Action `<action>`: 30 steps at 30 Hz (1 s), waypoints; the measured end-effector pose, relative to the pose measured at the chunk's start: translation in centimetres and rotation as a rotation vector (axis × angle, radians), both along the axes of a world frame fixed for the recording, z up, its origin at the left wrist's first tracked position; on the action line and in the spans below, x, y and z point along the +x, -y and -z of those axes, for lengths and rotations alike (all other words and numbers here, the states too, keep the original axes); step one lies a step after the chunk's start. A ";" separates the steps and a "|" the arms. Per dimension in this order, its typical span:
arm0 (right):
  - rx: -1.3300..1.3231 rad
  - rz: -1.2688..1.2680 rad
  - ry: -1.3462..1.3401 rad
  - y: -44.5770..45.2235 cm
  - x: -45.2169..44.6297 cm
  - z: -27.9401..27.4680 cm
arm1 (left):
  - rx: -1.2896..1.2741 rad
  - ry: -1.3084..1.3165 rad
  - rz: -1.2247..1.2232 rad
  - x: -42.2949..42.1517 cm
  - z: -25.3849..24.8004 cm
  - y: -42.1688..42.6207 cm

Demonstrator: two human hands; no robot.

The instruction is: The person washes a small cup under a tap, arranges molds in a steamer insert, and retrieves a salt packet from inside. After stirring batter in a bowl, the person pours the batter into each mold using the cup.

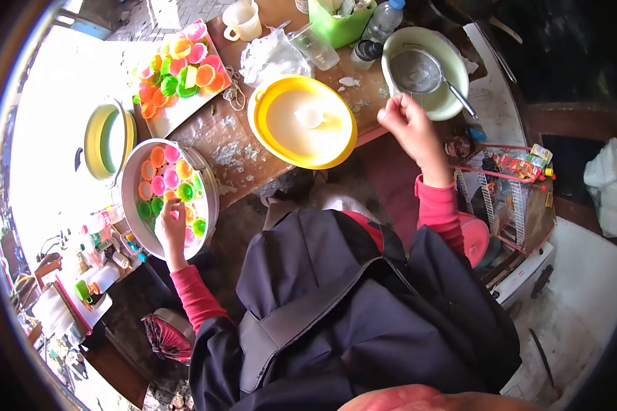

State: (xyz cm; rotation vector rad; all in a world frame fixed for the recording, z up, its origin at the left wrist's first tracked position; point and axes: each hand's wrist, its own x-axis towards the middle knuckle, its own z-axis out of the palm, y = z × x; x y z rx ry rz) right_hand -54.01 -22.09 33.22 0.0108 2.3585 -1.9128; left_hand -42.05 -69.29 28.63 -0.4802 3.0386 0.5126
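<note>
The left hand [171, 225] bent over colourful cup moulds [158, 185] in the round pan [209, 179] beneath it; whether it pinched one, I couldn't tell. Well apart, the right hand [406, 122] curled inward beside a sieve [415, 72]. Arranging moulds seemed underway, apparently calling for light fingertips next.

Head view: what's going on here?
The person's left hand is down at a wide pot of colourful small cups; whether it grips one isn't clear. The right hand is raised by a pale bowl with a sieve, fingers curled, nothing visibly held. A yellow bowl sits on the table.
</note>
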 end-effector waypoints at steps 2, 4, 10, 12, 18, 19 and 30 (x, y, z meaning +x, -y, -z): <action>0.573 0.082 -0.175 -0.6 0.1 5.3 | 0.051 -0.043 0.007 -0.3 -0.1 -1.8; 0.378 0.045 0.049 0.7 -0.2 7.3 | 0.092 -0.064 0.039 -0.7 -0.7 -4.7; 0.661 -0.104 -0.132 3.5 -0.4 10.3 | 0.324 -0.071 0.120 -0.3 1.3 -10.6; 0.664 -0.068 -0.149 4.1 -0.6 9.8 | 0.319 -0.085 0.064 0.5 2.1 -10.5; 0.676 -0.094 -0.212 3.5 -2.1 12.1 | 0.225 -0.122 -0.164 4.6 1.7 -7.0; 0.701 -0.125 -0.192 3.9 -2.1 12.3 | 0.180 -0.097 -0.200 5.4 2.3 -5.6; 0.796 -0.069 -0.251 9.7 -0.8 12.1 | 0.017 -0.024 -0.154 7.4 8.5 9.6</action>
